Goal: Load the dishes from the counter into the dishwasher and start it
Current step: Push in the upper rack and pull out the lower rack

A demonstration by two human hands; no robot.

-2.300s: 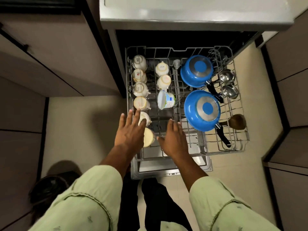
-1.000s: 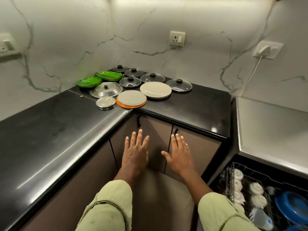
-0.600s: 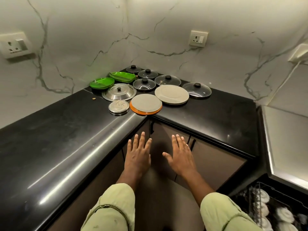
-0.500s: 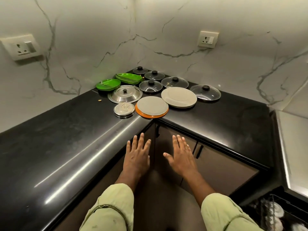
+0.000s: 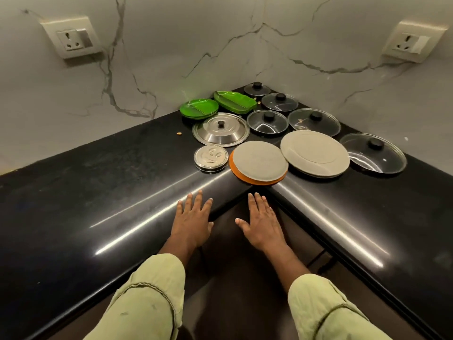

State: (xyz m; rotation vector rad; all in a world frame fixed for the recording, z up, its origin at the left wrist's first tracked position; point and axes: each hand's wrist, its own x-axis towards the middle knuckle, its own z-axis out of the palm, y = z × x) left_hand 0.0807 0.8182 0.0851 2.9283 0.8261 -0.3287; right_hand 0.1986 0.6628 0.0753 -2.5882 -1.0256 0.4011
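Observation:
Dishes crowd the inner corner of a black L-shaped counter (image 5: 98, 192). Nearest me lies a grey plate on an orange one (image 5: 259, 160), with a larger grey plate (image 5: 315, 153) to its right and a small steel lid (image 5: 210, 158) to its left. Behind them are a big steel lid (image 5: 220, 128), two green plates (image 5: 199, 107) (image 5: 234, 101) and several glass lids (image 5: 373, 152). My left hand (image 5: 193, 222) and my right hand (image 5: 261, 222) hover with fingers straight and spread just short of the counter's front edge, holding nothing. The dishwasher is out of view.
Marble walls meet behind the dishes, with a socket on the left wall (image 5: 72, 40) and another on the right wall (image 5: 414, 41). Dark cabinet fronts (image 5: 245, 278) run below the counter. A crumb (image 5: 179, 133) lies on the counter left of the steel lid.
My view swung from the loaded dishwasher rack left to the counter corner. Both empty hands have moved forward and now nearly reach the counter edge; the dishwasher has left the view.

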